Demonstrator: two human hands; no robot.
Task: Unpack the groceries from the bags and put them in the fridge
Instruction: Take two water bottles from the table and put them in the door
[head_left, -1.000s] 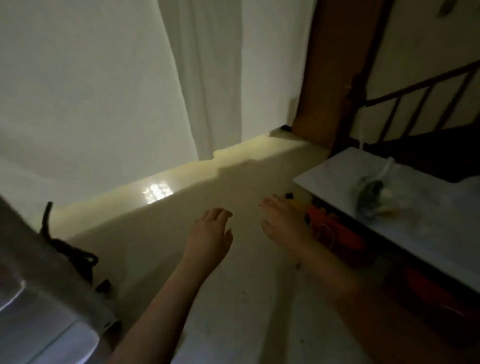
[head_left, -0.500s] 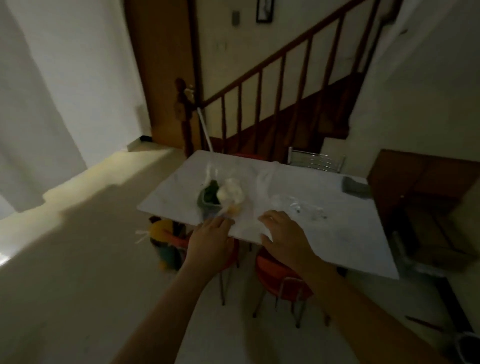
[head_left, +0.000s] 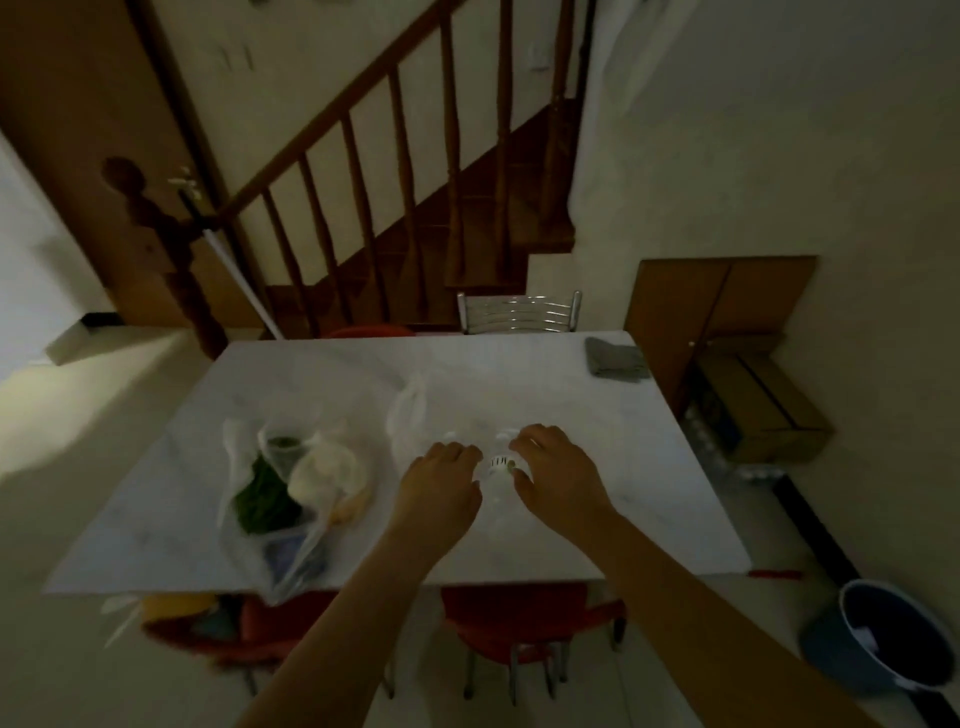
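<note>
Two clear plastic bags lie on the white marble table (head_left: 597, 415). The left bag (head_left: 291, 488) holds dark green leaves, a pale round item and something blue. The right bag (head_left: 415, 410) is thin, crumpled and nearly see-through, with a small white label or item (head_left: 500, 462) showing in it. My left hand (head_left: 439, 483) and my right hand (head_left: 556, 473) reach over this right bag, one on each side of the label, fingers bent at the plastic. The dim, blurred picture hides whether either hand grips the bag.
A grey folded cloth (head_left: 615, 358) lies at the table's far right corner. Red chairs (head_left: 519, 618) are tucked under the near edge and a chrome chair (head_left: 519, 312) stands at the far side. A blue bucket (head_left: 883, 634) and cardboard boxes (head_left: 758, 405) sit at right. A wooden staircase (head_left: 415, 208) rises behind.
The view swung right from the floor and wall to the table. Both hands moved forward from the table's near edge to the crumpled right bag.
</note>
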